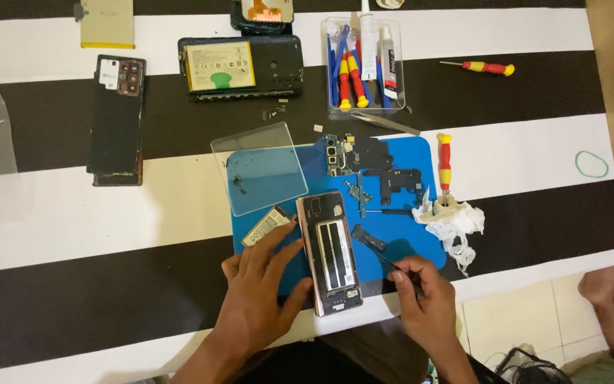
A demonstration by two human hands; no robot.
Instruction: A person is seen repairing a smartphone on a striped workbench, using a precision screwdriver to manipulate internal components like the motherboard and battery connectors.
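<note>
Black and white stripes run across the cloth that covers the work surface, and a blue mat lies at its middle as the landmark for all else. On the near left part of the mat lies an opened phone frame, back side up, its long axis running away from the person. The left hand rests flat and spread on the frame's left edge and the mat's near left corner, fingers open, pinning rather than gripping. A loose battery lies just past its fingertips. The right hand, at the mat's near right edge, is pinched around a thin dark tool whose tip points toward a small black part on the mat right of the frame.

To do this step well, I judge that the left hand should keep the frame steady while the tool tip works low and shallow, with little force, since such small parts slide easily.

Toward the mat's far side lie a circuit board, black shields and a clear sheet; beyond it stand a tray of tools and another opened phone. Crumpled tissue and a red-yellow screwdriver sit at the mat's right edge.
</note>
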